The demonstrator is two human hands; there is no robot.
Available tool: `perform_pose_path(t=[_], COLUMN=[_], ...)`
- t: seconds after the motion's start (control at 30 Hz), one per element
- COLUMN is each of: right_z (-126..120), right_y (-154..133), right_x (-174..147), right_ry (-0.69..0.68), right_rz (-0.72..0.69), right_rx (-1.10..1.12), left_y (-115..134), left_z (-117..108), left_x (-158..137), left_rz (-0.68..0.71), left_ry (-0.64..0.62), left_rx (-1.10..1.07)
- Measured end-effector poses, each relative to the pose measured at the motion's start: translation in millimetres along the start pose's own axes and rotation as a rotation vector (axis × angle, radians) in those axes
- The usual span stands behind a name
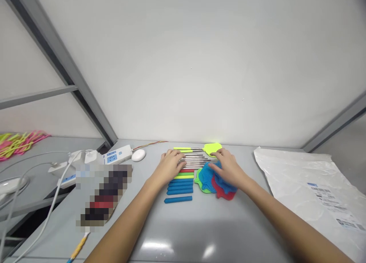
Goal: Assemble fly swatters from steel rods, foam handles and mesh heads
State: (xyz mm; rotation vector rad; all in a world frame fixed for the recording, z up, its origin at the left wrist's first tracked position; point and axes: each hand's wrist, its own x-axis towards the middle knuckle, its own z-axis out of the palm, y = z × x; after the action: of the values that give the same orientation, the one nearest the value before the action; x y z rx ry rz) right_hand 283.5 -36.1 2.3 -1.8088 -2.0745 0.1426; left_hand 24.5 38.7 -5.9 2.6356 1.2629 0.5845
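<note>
Several thin metal rods (196, 162) lie side by side in the middle of the desk. My left hand (169, 165) rests at their left ends, fingers apart. Over the right side reaches my right hand (228, 169), thumb and fingers spread, above a pile of blue swatter heads (208, 175) with a green head (200, 174) and a red head (225, 194) beneath. Whether it presses on them I cannot tell. Beyond both hands lie yellow fly swatters (212, 149). Nearer me is a row of handles, blue (180, 190), yellow, green and red, with one blue handle (178, 199) set apart.
On the left are a power strip (117, 155), a white mouse-shaped object (138, 155), cables and a pixelated item (105, 198). A white plastic mailer (303, 190) covers the right side. Pink and yellow strands (20, 142) lie far left. A wall stands behind the desk.
</note>
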Motion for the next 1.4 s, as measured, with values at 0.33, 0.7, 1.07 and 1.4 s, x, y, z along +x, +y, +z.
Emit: perform_pose_path(t=[0.33,0.7,1.07,1.4], right_z=[13,51,49,43], right_y=[-21,-45,-37,-52], right_x=[-91,-128,-123,-111], right_ry=[0.121,0.496,0.524,0.417], right_rz=[-0.040,0.024,0.117,-0.006], right_rx=[0.033,0.089,0.136,0.076], left_y=[38,45,52,54], left_z=[1,15,18,15], left_x=[-89,-128,-126,-127], left_rz=[0.051,-0.002,0.128,0.067], left_ry=[0.118,0.181,0.134,0.104], left_rx=[-0.120,0.029,-0.014,-0.072])
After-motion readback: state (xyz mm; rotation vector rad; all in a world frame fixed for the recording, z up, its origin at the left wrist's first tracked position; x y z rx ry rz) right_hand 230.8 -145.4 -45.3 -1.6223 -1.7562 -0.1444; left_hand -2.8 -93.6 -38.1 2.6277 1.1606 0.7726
